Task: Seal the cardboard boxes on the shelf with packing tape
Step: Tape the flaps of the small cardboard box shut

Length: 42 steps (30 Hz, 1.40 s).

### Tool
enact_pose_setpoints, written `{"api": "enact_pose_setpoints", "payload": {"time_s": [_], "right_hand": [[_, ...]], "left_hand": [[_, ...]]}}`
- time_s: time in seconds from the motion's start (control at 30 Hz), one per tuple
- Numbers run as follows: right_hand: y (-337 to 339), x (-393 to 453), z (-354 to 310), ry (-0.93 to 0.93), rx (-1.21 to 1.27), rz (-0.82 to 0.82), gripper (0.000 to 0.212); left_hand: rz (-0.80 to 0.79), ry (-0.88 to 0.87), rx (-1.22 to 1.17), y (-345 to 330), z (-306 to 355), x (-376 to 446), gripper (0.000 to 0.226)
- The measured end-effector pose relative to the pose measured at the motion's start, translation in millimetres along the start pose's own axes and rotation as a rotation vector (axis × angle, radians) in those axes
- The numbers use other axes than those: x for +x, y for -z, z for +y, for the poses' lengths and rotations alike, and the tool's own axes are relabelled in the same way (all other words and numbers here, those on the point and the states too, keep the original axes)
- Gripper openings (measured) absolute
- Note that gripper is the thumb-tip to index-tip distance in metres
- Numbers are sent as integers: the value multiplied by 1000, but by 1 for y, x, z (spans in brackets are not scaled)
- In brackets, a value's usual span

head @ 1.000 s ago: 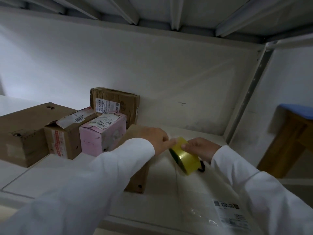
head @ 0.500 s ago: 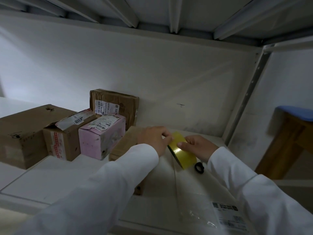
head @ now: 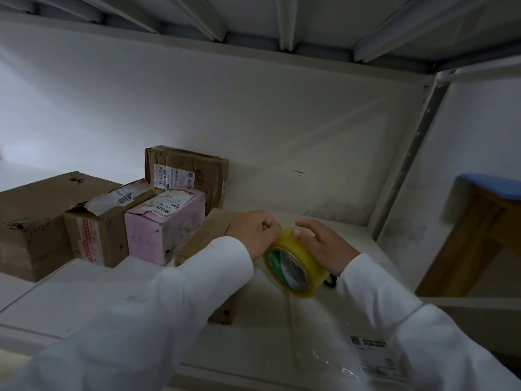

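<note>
At centre frame the right hand [head: 324, 246] cups the yellow tape roll [head: 296, 263] steady while the left hand [head: 255, 231], fingers curled, seems to pinch its loose end. The brown box [head: 210, 230] awaiting sealing lies left, under the sleeve.

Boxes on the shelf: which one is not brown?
The pink box, standing between the small torn-topped cardboard box and the box under the left hand. Every other box is plain brown cardboard.
</note>
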State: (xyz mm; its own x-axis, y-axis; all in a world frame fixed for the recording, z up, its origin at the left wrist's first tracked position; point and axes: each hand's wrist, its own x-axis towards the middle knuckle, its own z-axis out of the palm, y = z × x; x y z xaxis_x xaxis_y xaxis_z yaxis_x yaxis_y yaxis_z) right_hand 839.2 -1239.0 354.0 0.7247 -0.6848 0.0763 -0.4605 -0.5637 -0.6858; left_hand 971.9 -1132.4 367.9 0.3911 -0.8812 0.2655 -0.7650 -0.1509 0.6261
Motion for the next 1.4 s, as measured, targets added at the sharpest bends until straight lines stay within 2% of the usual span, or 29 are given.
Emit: {"api": "enact_pose_setpoints", "payload": {"time_s": [0.1, 0.23, 0.33, 0.47, 0.63, 0.77, 0.83, 0.87, 0.97, 1.07, 1.13, 1.23, 1.3, 1.33, 1.4], "right_hand": [[-10, -1, 0, 35, 83, -112, 49], [-16, -4, 4, -31, 324, -145, 38], [-19, -4, 7, -85, 327, -181, 20], [-20, 2, 9, -104, 330, -137, 17], [-17, 5, 11, -139, 353, -252, 33], [-22, 7, 9, -161, 362, -355, 31], [-26, 6, 9, -157, 345, -378, 40], [-28, 5, 8, -160, 365, -376, 44], [-31, 3, 2, -170, 450, -350, 29], [-34, 10, -9, -140, 321, -280, 35], [-37, 12, -15, -98, 327, -227, 30], [-45, 5, -15, -68, 530, -133, 10], [-49, -3, -13, -85, 643, -113, 6], [-51, -5, -10, -101, 692, -99, 6], [-49, -6, -1, -144, 724, -14, 10]], "left_hand": [[41, -44, 115, 5, 1, -3, 22], [-32, -123, 340, 2, -1, -5, 21], [-155, -65, 329, -6, -8, 1, 23], [-231, -7, 209, -10, -12, 7, 25], [-225, 26, 103, -13, -14, 11, 13], [-219, 8, 164, -16, -14, 11, 7], [-152, -14, 200, -16, -15, 8, 8], [-115, -32, 227, -13, -15, 5, 9], [9, -97, 232, -5, -14, -4, 11], [48, -53, 68, -2, -12, -9, 13], [54, 27, -11, -1, -18, -5, 17], [95, 90, -74, 2, -26, -3, 17], [92, 107, -72, -1, -28, -1, 15], [98, 109, -25, -1, -26, 0, 18], [123, 175, -22, 5, -32, 7, 48]]}}
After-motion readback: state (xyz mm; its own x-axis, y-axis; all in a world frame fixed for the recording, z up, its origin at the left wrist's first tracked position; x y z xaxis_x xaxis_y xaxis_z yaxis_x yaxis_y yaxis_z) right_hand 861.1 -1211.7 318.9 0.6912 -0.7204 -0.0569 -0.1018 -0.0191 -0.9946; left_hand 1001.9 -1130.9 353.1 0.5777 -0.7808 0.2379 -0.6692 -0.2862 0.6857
